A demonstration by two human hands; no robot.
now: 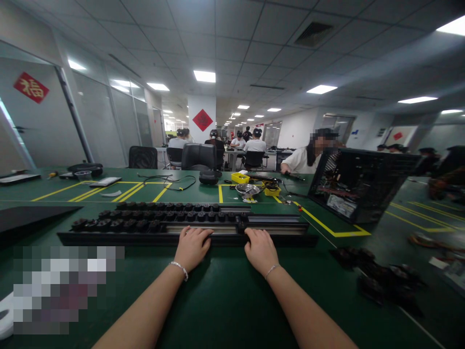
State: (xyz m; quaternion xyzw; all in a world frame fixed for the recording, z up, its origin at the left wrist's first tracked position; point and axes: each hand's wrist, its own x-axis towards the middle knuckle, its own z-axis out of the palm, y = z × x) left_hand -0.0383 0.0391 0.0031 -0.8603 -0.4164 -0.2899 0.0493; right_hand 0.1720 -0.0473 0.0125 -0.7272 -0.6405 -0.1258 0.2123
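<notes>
A long black rack with metal-lined channels lies across the green table before me. Rows of small round black parts fill its left side, and a single black part stands in the front channel between my hands. My left hand has its fingers curled over the front rail, just right of the front row of parts. Over the same rail, beside the lone part, bend the fingers of my right hand. The undersides of both hands and part of the thumbs are hidden.
An open computer case stands at the right, with a co-worker behind it. Loose black parts lie at right. Beyond the rack are a metal bowl, yellow bins and a cable. A dark panel sits left.
</notes>
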